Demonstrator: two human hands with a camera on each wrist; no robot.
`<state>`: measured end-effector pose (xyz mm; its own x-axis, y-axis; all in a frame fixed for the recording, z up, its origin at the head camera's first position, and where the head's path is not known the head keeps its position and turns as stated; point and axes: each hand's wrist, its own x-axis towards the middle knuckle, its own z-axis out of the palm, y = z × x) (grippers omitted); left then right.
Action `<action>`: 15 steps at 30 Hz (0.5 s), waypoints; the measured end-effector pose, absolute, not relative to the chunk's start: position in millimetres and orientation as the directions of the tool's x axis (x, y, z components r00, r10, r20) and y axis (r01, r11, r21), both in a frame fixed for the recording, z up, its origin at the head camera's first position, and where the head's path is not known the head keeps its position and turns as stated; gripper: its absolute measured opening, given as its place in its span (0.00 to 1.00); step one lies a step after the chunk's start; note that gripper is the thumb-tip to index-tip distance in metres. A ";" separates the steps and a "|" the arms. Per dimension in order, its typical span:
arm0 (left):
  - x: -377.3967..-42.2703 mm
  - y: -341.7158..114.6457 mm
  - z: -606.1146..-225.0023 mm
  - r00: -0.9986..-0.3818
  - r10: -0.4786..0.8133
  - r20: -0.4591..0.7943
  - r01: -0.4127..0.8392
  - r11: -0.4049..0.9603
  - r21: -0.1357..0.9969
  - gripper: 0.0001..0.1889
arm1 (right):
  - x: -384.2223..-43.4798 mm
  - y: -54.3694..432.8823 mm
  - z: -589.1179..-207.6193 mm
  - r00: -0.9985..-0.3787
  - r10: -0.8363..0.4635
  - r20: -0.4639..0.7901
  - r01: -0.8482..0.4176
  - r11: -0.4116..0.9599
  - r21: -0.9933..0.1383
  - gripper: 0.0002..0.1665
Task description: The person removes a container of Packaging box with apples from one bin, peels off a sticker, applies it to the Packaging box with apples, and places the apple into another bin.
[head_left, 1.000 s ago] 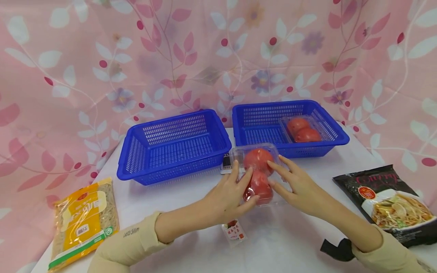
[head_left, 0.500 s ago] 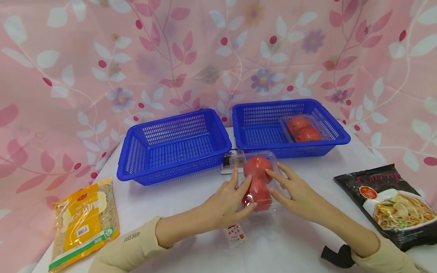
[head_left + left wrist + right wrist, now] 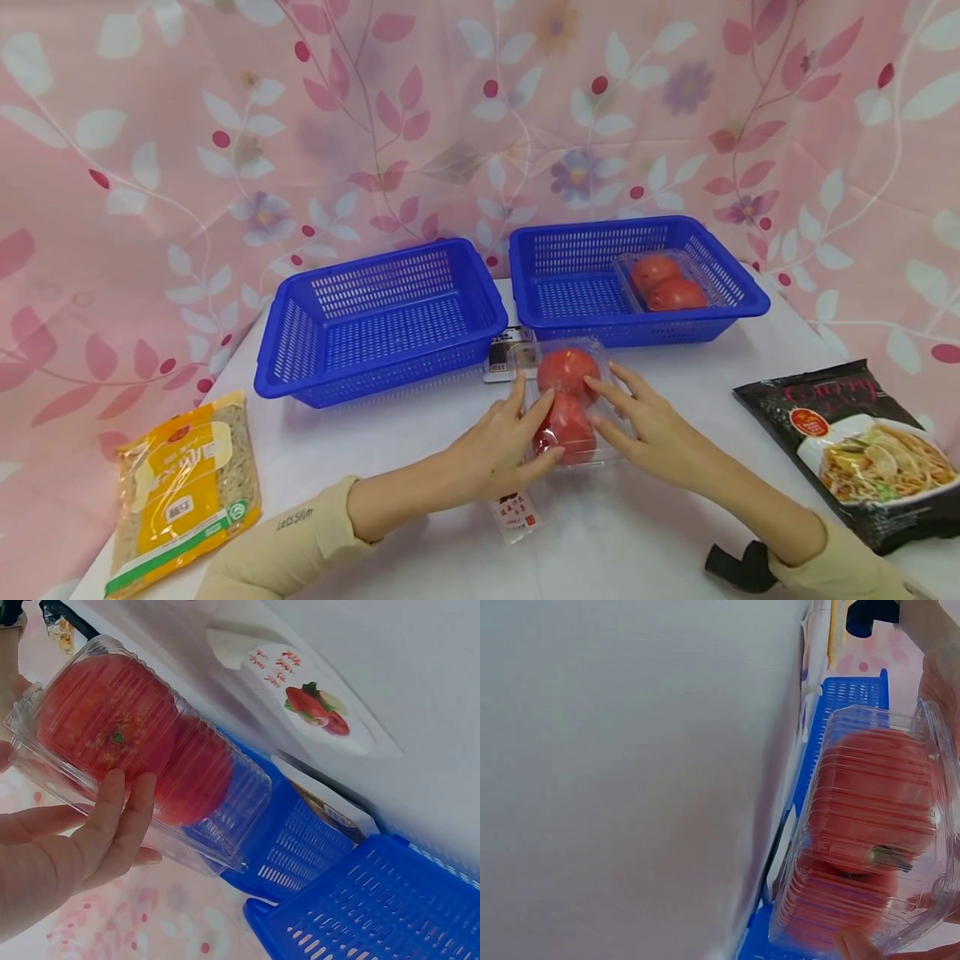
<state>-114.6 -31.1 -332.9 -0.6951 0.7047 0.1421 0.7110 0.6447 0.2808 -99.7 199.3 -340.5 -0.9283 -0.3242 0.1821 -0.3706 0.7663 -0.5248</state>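
A clear plastic box (image 3: 604, 446) with two red tomatoes (image 3: 567, 417) in it is between my hands, in front of the baskets. My left hand (image 3: 498, 450) grips its left side, fingertips over the lid edge. My right hand (image 3: 660, 433) holds the opposite side, fingers spread along the rim. In the left wrist view, the box (image 3: 251, 784) is tilted and above the white table surface, with left fingers (image 3: 124, 817) on its rim. The right wrist view shows the ribbed underside of the box (image 3: 855, 825) and a green stem through it.
Behind stand two blue baskets; the left one (image 3: 375, 392) is bare inside, the right one (image 3: 637, 329) holds another box of tomatoes (image 3: 667, 287). A yellow pouch (image 3: 183, 492) lies left, a black noodle packet (image 3: 855, 450) right. A small printed packet (image 3: 516, 515) lies below the box.
The box and both hands have come slightly down and towards me since a second ago, uncovering more of the dark-and-white packet behind. Over the last half second they barely move.
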 end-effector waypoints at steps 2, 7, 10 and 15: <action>-115.5 -31.2 -334.7 -0.698 0.705 0.128 0.706 0.646 0.290 0.36 | -100.7 200.0 -343.1 -0.929 -0.325 0.177 -0.369 0.765 -0.528 0.32; -117.3 -30.9 -338.4 -0.694 0.709 0.122 0.708 0.643 0.290 0.36 | -102.0 201.7 -347.5 -0.928 -0.329 0.176 -0.370 0.755 -0.541 0.32; -117.9 -30.5 -340.1 -0.685 0.718 0.126 0.718 0.636 0.281 0.36 | -101.9 202.5 -349.2 -0.926 -0.332 0.179 -0.374 0.751 -0.544 0.31; -117.4 -29.7 -340.8 -0.681 0.724 0.113 0.722 0.636 0.273 0.36 | -101.2 203.2 -352.3 -0.924 -0.331 0.190 -0.380 0.750 -0.541 0.30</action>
<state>-117.4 -29.7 -340.8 -0.6807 0.7238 0.1129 0.7217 0.6363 0.2725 -101.2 203.2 -352.3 -0.9242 -0.3314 0.1897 -0.3801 0.7500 -0.5413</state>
